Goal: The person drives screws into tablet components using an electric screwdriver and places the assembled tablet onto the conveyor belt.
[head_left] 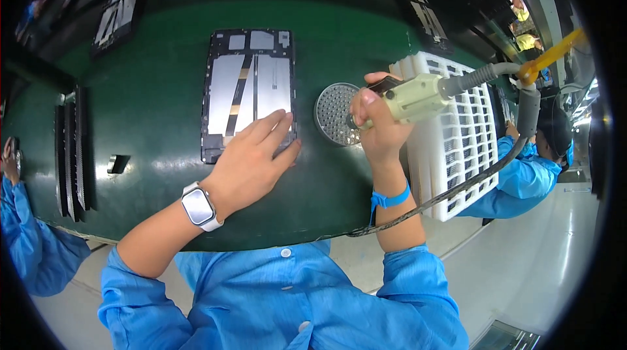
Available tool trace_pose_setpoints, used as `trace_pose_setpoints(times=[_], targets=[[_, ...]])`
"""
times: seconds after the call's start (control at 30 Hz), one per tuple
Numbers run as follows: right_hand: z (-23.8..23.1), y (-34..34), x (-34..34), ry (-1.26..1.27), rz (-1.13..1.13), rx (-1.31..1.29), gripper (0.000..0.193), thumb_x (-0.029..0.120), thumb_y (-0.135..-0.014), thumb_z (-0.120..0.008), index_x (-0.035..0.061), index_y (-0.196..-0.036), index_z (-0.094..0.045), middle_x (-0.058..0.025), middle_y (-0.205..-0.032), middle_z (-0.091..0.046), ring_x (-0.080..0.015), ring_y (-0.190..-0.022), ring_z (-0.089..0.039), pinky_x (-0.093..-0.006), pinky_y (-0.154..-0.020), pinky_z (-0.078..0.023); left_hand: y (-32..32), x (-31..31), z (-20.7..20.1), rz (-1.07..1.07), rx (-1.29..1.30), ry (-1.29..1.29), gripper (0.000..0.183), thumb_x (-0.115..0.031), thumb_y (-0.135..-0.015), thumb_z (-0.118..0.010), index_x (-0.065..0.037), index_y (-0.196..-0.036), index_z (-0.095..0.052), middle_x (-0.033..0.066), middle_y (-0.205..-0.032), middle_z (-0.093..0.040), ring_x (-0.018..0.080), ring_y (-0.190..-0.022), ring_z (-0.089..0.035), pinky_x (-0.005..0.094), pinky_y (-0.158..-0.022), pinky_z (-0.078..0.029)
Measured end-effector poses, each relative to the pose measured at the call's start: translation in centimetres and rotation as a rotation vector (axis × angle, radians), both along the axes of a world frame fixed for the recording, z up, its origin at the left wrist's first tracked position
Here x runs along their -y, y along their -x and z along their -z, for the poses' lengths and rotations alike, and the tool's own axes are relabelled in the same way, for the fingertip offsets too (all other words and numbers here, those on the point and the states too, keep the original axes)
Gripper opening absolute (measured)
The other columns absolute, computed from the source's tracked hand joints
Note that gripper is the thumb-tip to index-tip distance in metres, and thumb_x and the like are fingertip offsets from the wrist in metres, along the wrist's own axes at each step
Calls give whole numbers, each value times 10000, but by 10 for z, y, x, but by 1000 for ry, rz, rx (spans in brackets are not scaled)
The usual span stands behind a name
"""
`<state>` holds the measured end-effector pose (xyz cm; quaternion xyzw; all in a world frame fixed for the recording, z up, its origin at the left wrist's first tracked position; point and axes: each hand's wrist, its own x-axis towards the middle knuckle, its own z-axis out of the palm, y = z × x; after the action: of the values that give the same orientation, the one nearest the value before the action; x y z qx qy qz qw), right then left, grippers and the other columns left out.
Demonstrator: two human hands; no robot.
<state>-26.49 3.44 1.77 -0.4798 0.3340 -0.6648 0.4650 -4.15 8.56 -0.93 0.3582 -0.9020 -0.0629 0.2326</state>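
- A dark green table [157, 108], light glinting off its surface, spreads across the workspace.
- Near the middle, a black-framed panel [249, 92] with silvery-white plates lies flat, its long sides running from front to back.
- Just to its right sits a round metal dish [336, 115] with a dotted surface.
- Farther right, a white slotted rack [428, 160] stands tall.
- At left, three long black strips [70, 154] line up side by side; a small dark piece [117, 164] lies between them and the panel.
- A left back panel [116, 17] and a right back panel [428, 21] appear toward the far side, their exact support unclear.
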Motion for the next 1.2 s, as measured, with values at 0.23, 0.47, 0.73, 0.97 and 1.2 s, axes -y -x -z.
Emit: trace_pose_setpoints(times=[0.23,0.47,0.73,0.97,1.2], targets=[[-4,-2,-5,0,20,-96,266,-52,-824,-703,-21,-1069,-606,-27,-774,-603,-64,-570,-529,-206,-495,-426,10,-8,4,-82,13,39,331,-113,-756,-717,16,-1055,-656,278,-1337,-537,394,-1286,-503,443,-1012,-488],[6,6,-3,-23,-28,-119,346,-65,-804,-720,-5,-1110,-570,-84,-991,-655,-84,-781,-611,-230,-642,-516,8,31,-25,-149,-52,1,407,-292,-800,-727,18,-1054,-650,180,-1159,-658,373,-1224,-540,488,-1013,-448],[-2,7,-7,109,52,-291,264,-13,-815,-746,7,-1058,-643,-32,-965,-661,-75,-855,-593,-247,-755,-503,28,154,4,-337,62,103,729,-439,-795,-687,82,-1285,-542,233,-1305,-573,393,-1230,-508,467,-1085,-366],[0,4,-6,115,62,-258,256,-1,-802,-751,8,-1033,-641,-52,-962,-682,-93,-824,-621,-269,-741,-510,31,145,4,-371,1,-5,588,-230,-759,-641,78,-1253,-556,201,-1183,-588,385,-1117,-525,454,-1009,-397],[-8,6,-7,74,40,-244,274,-15,-804,-746,6,-1050,-628,-65,-988,-684,-95,-844,-626,-268,-750,-519,21,113,-15,-406,10,-90,597,-231,-821,-666,67,-1319,-526,184,-1137,-571,359,-1090,-510,449,-1007,-394]])
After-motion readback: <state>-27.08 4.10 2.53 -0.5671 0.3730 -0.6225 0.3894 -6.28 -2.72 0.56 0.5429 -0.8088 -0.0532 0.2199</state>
